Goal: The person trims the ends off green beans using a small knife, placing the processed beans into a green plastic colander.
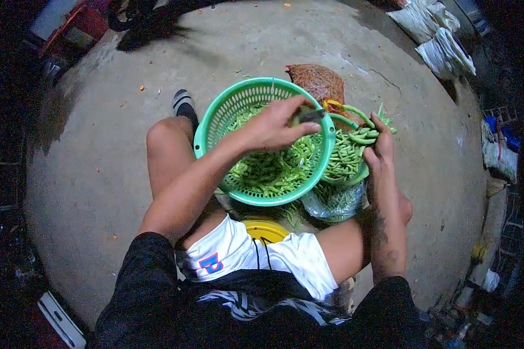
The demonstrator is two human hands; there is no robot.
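Observation:
My left hand [276, 125] is over the green perforated basket [200, 139], its fingers closed on a small dark tool [312, 116] near the basket's right rim. Cut green bean pieces [273, 168] fill the bottom of that basket. To the right, my right hand [381, 145] grips several long green beans [364, 135] between thumb and fingers. Just left of this hand, whole beans [340, 160] are heaped in a second green container, partly hidden. A clear plastic bag [335, 203] with more green pieces lies below the heap.
A reddish mesh sack [317, 83] lies behind the basket. Between my legs is a yellow round object [266, 228]. White sacks [434, 38] are at the upper right, a red container [75, 32] at the upper left. Small orange scraps dot the concrete floor [99, 192].

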